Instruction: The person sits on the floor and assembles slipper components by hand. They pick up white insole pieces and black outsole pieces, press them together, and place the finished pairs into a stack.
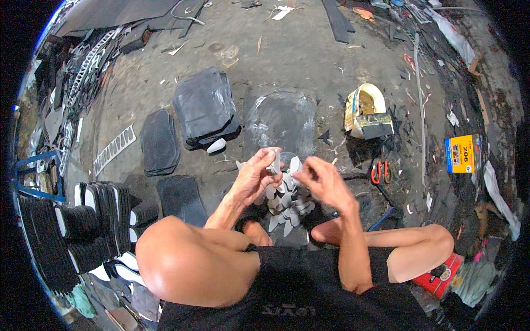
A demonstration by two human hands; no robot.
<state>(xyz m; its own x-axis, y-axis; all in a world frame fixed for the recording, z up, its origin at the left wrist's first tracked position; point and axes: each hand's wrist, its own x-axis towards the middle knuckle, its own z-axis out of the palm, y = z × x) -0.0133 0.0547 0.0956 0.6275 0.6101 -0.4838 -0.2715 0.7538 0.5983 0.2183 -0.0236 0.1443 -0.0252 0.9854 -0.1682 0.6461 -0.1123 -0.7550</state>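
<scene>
Between your bent knees, your left hand (255, 175) pinches one small, flat, whitish piece (277, 164) with the fingers nearly closed. Your right hand (327, 183) is curled just beside it, thumb and fingers close together; you can't tell if they hold anything. Right under both hands sits one heap of flat, pale grey, rounded pieces (287, 205). They lie on top of each other, so you can't count them all.

Ahead of you on the left are two stacks of flat black sheets, one big (204, 105) and one smaller (158, 140). One white oval piece (217, 145) lies by the big stack's near edge. Ahead on the right stand one cut-open cream plastic tub (350, 113) and, nearer you, one pair of orange-handled scissors (376, 172). One yellow-and-blue box (462, 154) lies farther right.

Your knees edge the space on both sides. Past your hands, grey floor (298, 66) stretches between the big stack and the tub, with room to reach forward.
</scene>
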